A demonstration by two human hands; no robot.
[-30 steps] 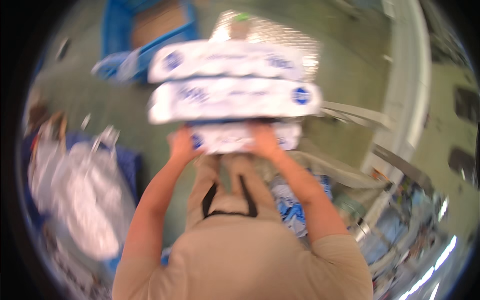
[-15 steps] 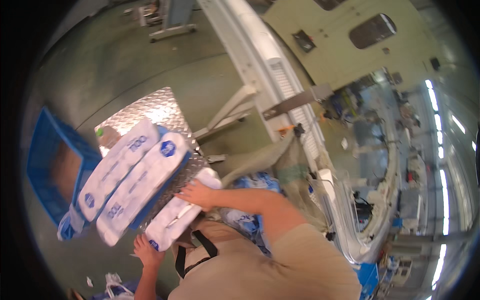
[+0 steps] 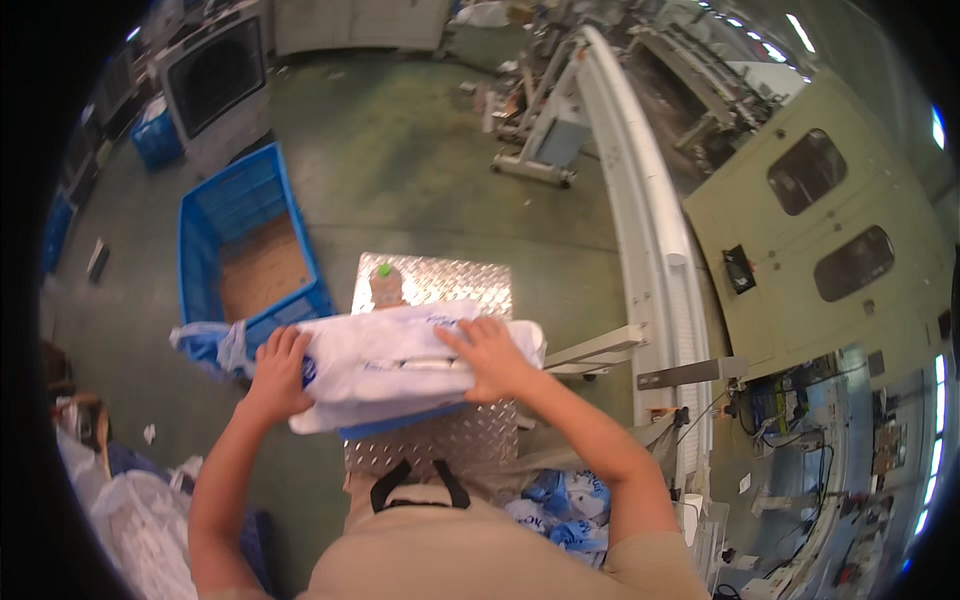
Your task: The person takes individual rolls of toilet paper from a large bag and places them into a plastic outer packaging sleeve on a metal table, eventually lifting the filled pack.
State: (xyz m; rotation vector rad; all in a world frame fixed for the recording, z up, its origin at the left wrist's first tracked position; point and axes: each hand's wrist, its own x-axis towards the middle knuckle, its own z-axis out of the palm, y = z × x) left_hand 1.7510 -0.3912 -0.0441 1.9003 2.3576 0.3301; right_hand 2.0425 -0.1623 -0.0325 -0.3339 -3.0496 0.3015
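A long white plastic-wrapped pack (image 3: 385, 372) with blue print and a slit-like line along its top is held between my two hands. My left hand (image 3: 282, 375) grips its left end, fingers over the top. Nearer its right end, my right hand (image 3: 490, 358) presses on it with fingers spread across the top and the thumb at the side. The pack lies over other white and blue packs, mostly hidden beneath it, on a metal stand with a diamond-plate top (image 3: 450, 280). A clear bottle with a green cap (image 3: 385, 285) stands just behind the packs.
A large blue crate (image 3: 300, 250) with a brown bottom is at the left of the stand. Crumpled blue and white bags (image 3: 570, 510) lie at my right, white plastic bags (image 3: 140, 520) at lower left. A long white machine rail (image 3: 650, 200) runs along the right side.
The pack in my hands has moved from close to my body forward onto the other packs. My left hand has come up to its end. The view has turned, showing more of the crate.
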